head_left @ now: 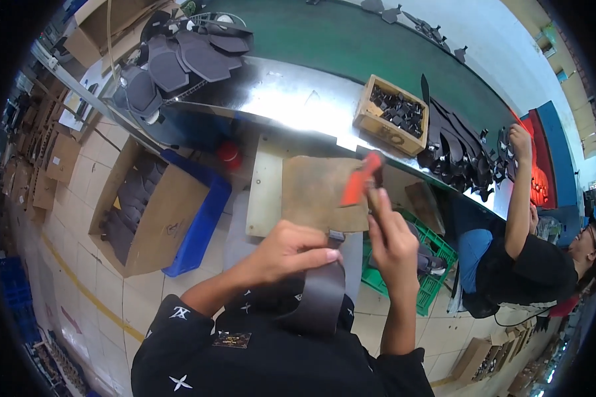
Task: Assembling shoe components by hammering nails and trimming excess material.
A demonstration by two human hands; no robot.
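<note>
Bench: a long bench with a green surface (311, 33) and a shiny metal edge (271, 86) is running across the top of the view.
Co-worker: another person (530, 278) in a dark top is sitting at the right, one arm reaching up toward red material (542, 159).
Carton: an open cardboard box (172, 231) is holding dark flat pieces, standing against a blue bin (208, 205) on the left.
Upper-left pile: dark shaped pieces (195, 56) are overlapping on the bench.
Crate: a green crate (433, 291) is sitting low, right of the working spot.
Pad: a worn brown pad (314, 185) is lying on a pale board (265, 185).
Wooden box: a small tray (391, 137) is holding many little black parts.
Workpiece: a dark curved strip (322, 298) is hanging from the pad's near edge toward the wearer's lap.
Left hand: (288, 248) is pinching the strip near its upper end, thumb on top, fingers curled.
Right hand: (394, 235) is closing around the handle of a hammer-like tool.
Tool: the red-headed tool (356, 188) is showing blurred above the pad; contact cannot be told.
Fitting: a small silvery piece (336, 235) is sitting at the strip's upper end.
</note>
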